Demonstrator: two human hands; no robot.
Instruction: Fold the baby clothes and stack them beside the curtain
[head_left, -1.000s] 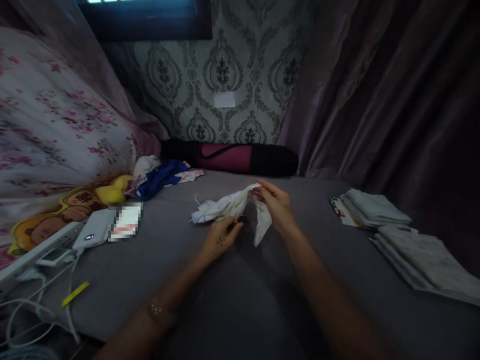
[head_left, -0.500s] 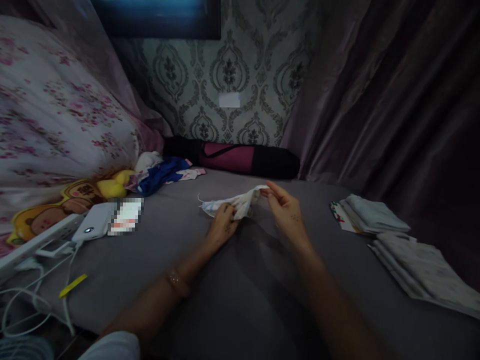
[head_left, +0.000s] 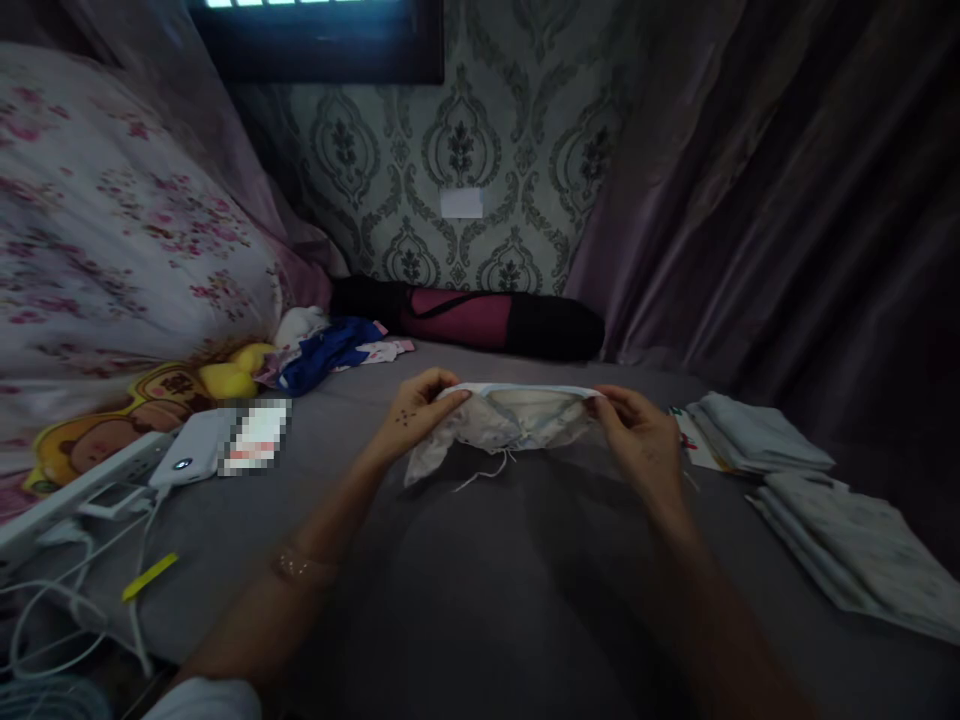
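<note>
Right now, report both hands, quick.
Left hand: closed, pinching one end of the white cloth's blue-trimmed edge.
Right hand: closed, pinching the other end of that edge.

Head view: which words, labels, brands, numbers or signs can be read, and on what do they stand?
Nothing can be read for certain.
Yellow cushion: dark character-like mark, too blurred.
White device: lit display, too small.
Pixelated card: hidden by the blocks.
Patterned card by the folded cloths: red and green marks, too small.
White cloth: no lettering I can make out.
</note>
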